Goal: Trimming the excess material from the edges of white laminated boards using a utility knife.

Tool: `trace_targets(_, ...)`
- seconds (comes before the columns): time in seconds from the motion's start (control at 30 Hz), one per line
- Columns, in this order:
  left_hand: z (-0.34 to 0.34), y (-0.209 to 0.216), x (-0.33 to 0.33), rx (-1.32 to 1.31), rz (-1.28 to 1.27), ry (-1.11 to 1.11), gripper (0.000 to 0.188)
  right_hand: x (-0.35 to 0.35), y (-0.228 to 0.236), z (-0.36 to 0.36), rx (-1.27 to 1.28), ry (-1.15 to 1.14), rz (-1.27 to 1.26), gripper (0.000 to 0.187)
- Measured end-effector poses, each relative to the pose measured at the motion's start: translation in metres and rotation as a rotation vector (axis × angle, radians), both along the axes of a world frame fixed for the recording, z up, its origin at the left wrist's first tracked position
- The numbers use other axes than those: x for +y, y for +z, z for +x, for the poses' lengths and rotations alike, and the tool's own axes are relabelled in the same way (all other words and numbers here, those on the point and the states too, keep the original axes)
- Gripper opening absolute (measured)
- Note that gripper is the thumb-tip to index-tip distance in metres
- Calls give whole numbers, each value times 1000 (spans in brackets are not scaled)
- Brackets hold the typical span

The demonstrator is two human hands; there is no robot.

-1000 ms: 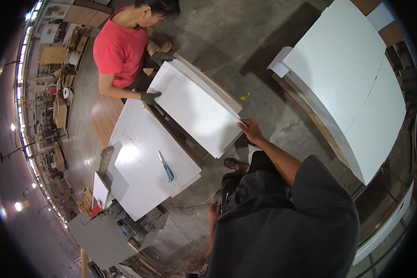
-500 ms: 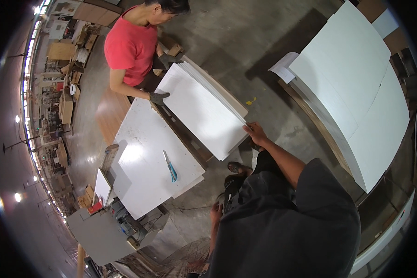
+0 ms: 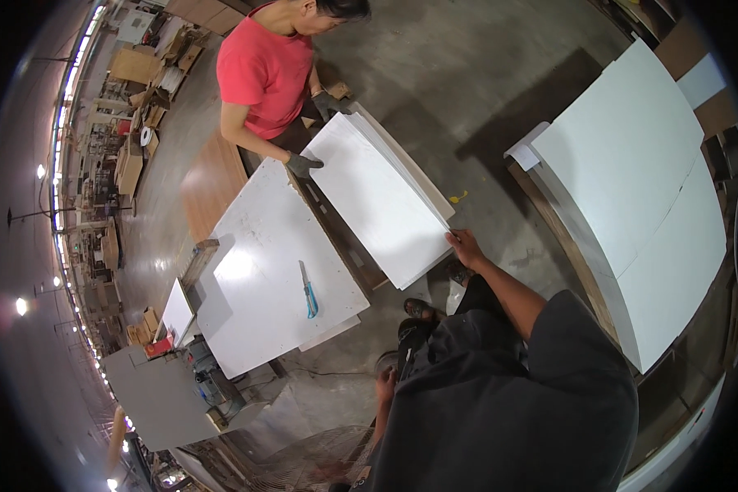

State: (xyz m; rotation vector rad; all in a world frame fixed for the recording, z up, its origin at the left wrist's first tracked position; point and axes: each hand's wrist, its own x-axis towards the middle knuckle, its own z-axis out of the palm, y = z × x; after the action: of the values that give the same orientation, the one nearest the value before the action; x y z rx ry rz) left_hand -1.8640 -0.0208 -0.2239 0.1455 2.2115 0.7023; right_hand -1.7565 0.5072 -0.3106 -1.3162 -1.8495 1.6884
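Note:
A stack of thin white boards [image 3: 377, 201] lies in front of me, its sheets slightly fanned along the right side. At the near right corner of the stack, my right hand [image 3: 465, 248] grips the board edges, thumb on top and the other fingers mostly hidden. My left hand [image 3: 385, 384] hangs low beside my body, away from the boards; its fingers are too small and shaded to read. Across from me, a co-worker's gloved hands [image 3: 305, 165] rest at the far end of the same stack.
A white-topped table [image 3: 262, 303] stands at the left, with a blue utility knife [image 3: 309, 297] on it. To the right, large white sheets [image 3: 631, 180] are piled on a wooden support. A motor-like machine [image 3: 209, 373] and a wire fan guard [image 3: 320, 455] are at lower left.
The whole view has shifted, so the scene sits a little further right. My right hand stays at the stack's corner, and the co-worker's hands remain on the far end.

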Motion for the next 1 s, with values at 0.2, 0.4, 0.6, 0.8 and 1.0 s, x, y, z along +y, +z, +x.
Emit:
trace_targets(0.2, 11, -16, -19, 30, -91, 7, 50, 3, 2, 0, -5, 42, 21, 70)
trace_targets(0.4, 27, 2, -3, -34, 8, 107, 49, 4, -13, 5, 7, -6, 64, 69)
trace_targets(0.6, 37, 0, -8, 32, 46, 162, 49, 7, -11, -2, -9, 57, 25, 72)
trace_targets(0.8, 44, 7, -2, 39, 66, 167, 49, 7, -13, -2, 3, 73, 122, 66)
trace_targets(1.0, 51, 2, -9, 76, -5, 118, 48, 11, -7, -2, -55, 126, 43, 72)
